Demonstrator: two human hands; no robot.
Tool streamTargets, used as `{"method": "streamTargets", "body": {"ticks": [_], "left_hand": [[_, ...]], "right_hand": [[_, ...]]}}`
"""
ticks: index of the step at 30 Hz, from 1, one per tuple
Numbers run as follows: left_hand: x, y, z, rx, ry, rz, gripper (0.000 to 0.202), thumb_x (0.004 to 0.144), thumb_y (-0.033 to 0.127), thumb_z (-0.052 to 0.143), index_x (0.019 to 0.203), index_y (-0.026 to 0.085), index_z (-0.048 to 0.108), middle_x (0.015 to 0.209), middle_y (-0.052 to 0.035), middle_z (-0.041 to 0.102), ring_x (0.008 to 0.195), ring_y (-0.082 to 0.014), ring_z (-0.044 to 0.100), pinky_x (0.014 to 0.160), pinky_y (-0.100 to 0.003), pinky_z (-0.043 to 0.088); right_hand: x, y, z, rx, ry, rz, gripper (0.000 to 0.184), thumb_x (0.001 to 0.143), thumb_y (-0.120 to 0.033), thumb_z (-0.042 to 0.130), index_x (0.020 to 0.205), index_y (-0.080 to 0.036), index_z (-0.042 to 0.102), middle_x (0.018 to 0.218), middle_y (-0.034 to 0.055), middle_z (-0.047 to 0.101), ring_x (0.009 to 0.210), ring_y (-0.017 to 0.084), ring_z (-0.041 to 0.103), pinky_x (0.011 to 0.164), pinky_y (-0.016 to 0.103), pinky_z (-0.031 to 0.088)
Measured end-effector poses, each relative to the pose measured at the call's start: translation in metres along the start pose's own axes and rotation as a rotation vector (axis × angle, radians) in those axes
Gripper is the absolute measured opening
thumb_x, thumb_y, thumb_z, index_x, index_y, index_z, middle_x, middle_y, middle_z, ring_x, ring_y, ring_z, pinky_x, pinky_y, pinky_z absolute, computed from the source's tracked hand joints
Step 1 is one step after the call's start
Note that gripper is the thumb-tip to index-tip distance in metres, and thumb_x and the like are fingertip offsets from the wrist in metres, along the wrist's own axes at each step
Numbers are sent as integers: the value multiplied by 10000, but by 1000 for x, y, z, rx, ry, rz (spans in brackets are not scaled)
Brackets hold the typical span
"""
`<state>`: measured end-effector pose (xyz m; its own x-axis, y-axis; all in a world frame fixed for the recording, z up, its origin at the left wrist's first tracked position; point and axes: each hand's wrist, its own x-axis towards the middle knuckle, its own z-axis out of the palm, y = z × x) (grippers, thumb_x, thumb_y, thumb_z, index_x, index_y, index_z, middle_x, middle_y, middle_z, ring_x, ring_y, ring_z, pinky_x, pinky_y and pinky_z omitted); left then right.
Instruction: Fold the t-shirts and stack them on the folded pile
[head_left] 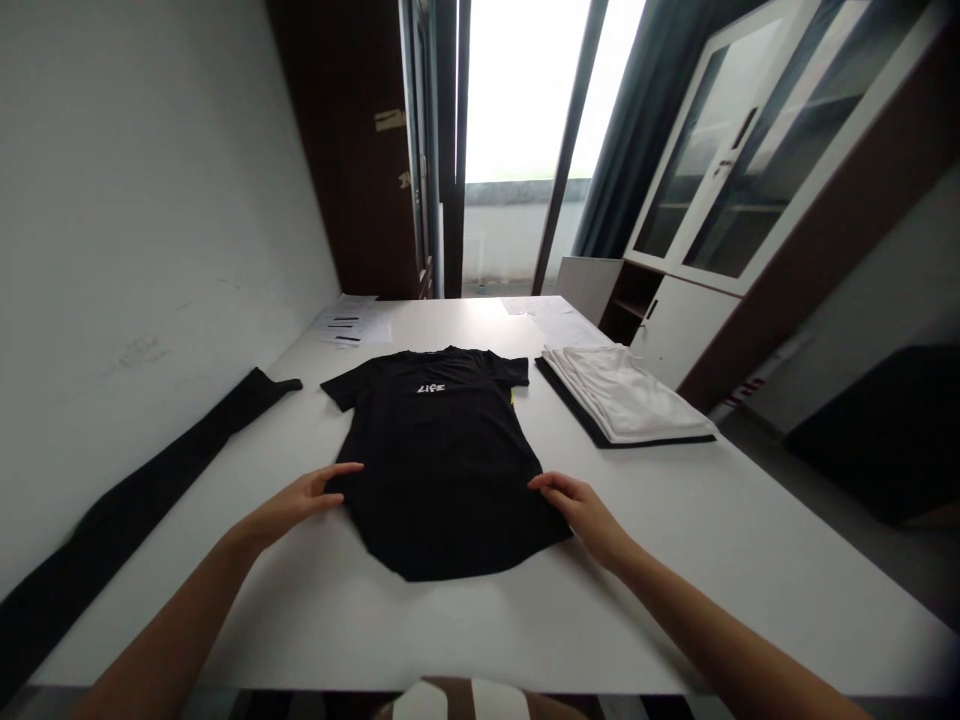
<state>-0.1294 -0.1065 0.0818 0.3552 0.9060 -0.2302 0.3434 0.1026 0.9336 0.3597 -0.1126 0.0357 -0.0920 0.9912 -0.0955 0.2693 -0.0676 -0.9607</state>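
Observation:
A black T-shirt (442, 450) with small white lettering lies spread flat on the white table (712, 540), collar away from me. My left hand (304, 497) rests at the shirt's near left edge, fingers stretched out and touching the fabric. My right hand (577, 505) lies at the near right edge of the hem, fingers curled slightly onto the cloth. Neither hand lifts the shirt.
A folded stack of white garments over a black one (626, 400) sits at the right. Papers (352, 325) lie at the far left corner. A long black cloth strip (142, 490) runs along the left wall. A glass-door cabinet (720, 190) stands at the right.

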Motion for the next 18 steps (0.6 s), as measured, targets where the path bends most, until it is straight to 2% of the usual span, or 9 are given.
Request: {"method": "streamTargets", "body": {"ticks": [2,4,6,8,10,12,15,18], "left_hand": [[-10,-3,-2,-50,49,34,600,864,477,726,1413,273,594,1540,-81,485,1428,-339,416,1177,-458,345],[-17,-8,-4,-155,64,59,643,893,485,693,1477,283,516,1493,-100,522,1344,-329,505,1113,-443,414],[-24,-14,-5,-223,18,32,697,922,491,655,1545,302,408,1357,-111,606,1157,-282,624,980,-398,503],[-32,-19,-6,-160,-75,-54,709,920,504,654,1547,299,395,1113,-82,678,896,-211,670,791,-323,543],[-38,-22,-10,-2,-177,-159,635,891,534,674,1449,270,528,904,-34,666,682,-154,622,635,-264,512],[-42,-22,-16,146,-308,-243,493,879,568,666,1236,230,685,787,-14,645,587,-134,588,569,-239,478],[-40,-17,-27,237,-457,-308,439,904,596,609,923,183,758,665,-31,652,542,-148,601,542,-234,468],[-33,-6,-36,207,-541,-351,474,932,606,556,884,181,761,596,-45,663,497,-159,600,527,-244,476]], "right_hand": [[-2,2,1,167,12,116,317,811,-464,648,990,-217,732,854,11,691,764,186,595,666,287,434],[-7,3,2,276,13,194,343,782,-472,680,1005,-215,720,816,0,668,713,162,576,620,264,423],[-12,2,3,307,9,231,378,784,-498,688,1046,-226,700,782,-14,636,663,142,558,564,243,408],[-18,-1,3,260,-56,249,416,798,-526,686,1100,-242,673,750,-30,591,591,124,534,491,227,375],[-23,-4,2,164,-183,251,423,806,-532,687,1105,-233,662,711,-43,547,521,106,505,448,221,350],[-28,-6,0,68,-277,240,404,814,-530,679,1051,-203,676,667,-49,513,478,92,482,440,222,345],[-32,-8,-4,-28,-288,243,410,836,-539,641,1029,-182,704,641,-43,496,469,91,471,442,225,344],[-36,-10,-8,-104,-274,232,423,867,-532,615,1092,-190,720,643,-32,510,490,102,487,456,229,365]]}}
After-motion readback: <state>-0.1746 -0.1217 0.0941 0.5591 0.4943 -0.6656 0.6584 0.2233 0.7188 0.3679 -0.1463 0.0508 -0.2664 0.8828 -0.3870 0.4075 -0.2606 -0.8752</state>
